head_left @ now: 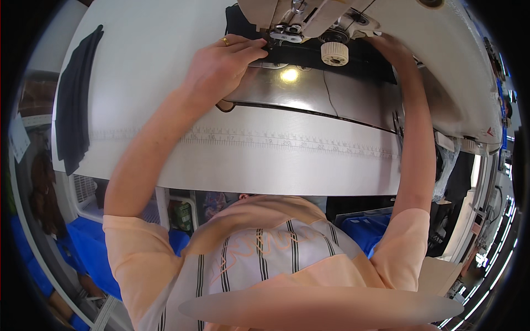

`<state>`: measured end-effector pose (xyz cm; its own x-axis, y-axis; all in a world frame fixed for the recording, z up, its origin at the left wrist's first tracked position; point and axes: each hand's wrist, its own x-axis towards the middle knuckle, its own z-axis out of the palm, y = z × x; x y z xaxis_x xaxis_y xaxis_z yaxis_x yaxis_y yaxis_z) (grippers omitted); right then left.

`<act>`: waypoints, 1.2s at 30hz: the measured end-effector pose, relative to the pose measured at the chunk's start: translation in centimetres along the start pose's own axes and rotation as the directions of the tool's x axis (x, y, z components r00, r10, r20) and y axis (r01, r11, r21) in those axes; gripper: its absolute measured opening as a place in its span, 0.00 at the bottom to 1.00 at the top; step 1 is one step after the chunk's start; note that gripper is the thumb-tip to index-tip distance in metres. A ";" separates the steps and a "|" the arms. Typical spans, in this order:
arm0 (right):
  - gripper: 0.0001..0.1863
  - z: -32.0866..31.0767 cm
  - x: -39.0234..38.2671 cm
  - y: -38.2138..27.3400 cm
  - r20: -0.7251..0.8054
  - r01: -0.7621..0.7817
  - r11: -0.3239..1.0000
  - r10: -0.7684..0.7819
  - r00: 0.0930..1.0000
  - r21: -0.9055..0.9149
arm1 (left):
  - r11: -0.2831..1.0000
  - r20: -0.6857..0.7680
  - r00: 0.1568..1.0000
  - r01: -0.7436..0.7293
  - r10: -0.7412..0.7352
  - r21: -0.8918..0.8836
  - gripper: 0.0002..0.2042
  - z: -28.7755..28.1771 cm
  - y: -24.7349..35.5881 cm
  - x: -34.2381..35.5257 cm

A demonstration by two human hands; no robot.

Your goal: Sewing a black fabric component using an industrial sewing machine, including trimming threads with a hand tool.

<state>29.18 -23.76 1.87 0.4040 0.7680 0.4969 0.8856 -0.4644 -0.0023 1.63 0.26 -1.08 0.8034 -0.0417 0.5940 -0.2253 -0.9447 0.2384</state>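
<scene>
A peach short-sleeved top (398, 248) has a pale front panel (248, 247) with narrow dark stripes (261, 256) and wavy peach markings; a gold-coloured ring (225, 41) circles a left hand (221, 65) finger.

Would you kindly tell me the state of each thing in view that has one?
Sewing machine: running or stopped, cannot tell.
Dark cloth: under the machine head, partly hidden.
Left hand: palm down, fingers at the cloth.
Right hand: fingers partly hidden behind the machine.
Metal plate: shiny, brightly lit spot.
Dark fabric pile: layered, lying flat.
</scene>
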 end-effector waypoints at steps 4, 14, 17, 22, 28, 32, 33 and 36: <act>0.15 -0.8 2.0 1.3 0.178 -0.078 0.934 0.016 0.984 0.349 | 0.983 0.025 1.000 -0.002 -0.003 0.185 0.13 -0.8 -0.7 -0.3; 0.17 -11.8 -13.6 -14.7 0.857 -0.847 0.251 0.102 0.505 0.469 | 0.977 0.364 0.919 0.195 -0.152 -0.084 0.17 -5.5 3.0 -1.5; 0.15 -13.9 -12.7 -15.8 0.742 -0.429 0.803 -0.025 0.669 0.414 | 0.968 0.480 0.877 0.141 -0.026 -0.206 0.18 -7.0 5.8 -3.1; 0.06 -11.0 -6.5 -17.3 0.079 0.190 0.770 -0.297 0.952 0.609 | 0.956 0.318 0.919 -0.276 0.233 0.098 0.19 -6.6 6.7 -4.0; 0.13 -1.8 -6.2 -17.2 -0.083 0.345 0.791 -0.353 0.932 0.505 | 0.927 0.245 0.921 -0.343 0.301 0.149 0.15 -4.4 5.0 -3.4; 0.12 -1.8 -7.1 -17.2 -0.096 0.313 0.806 -0.307 0.947 0.503 | 0.954 0.156 0.944 -0.297 0.290 0.025 0.14 -4.3 5.1 -2.3; 0.12 -2.0 -7.0 -17.2 -0.076 0.329 0.816 -0.335 0.939 0.475 | 0.982 0.117 0.980 -0.147 0.161 -0.118 0.14 -4.5 5.2 -1.9; 0.12 -2.9 -6.5 -17.4 -0.080 0.421 0.772 -0.439 0.895 0.476 | 0.892 0.406 0.912 0.233 -0.062 -0.388 0.14 -5.8 4.8 -1.1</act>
<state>10.53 -21.95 1.17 -0.0450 0.8560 0.5150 0.9630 0.1742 -0.2055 -3.53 -2.36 3.84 0.9702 -0.1113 0.2153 -0.2273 -0.7261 0.6489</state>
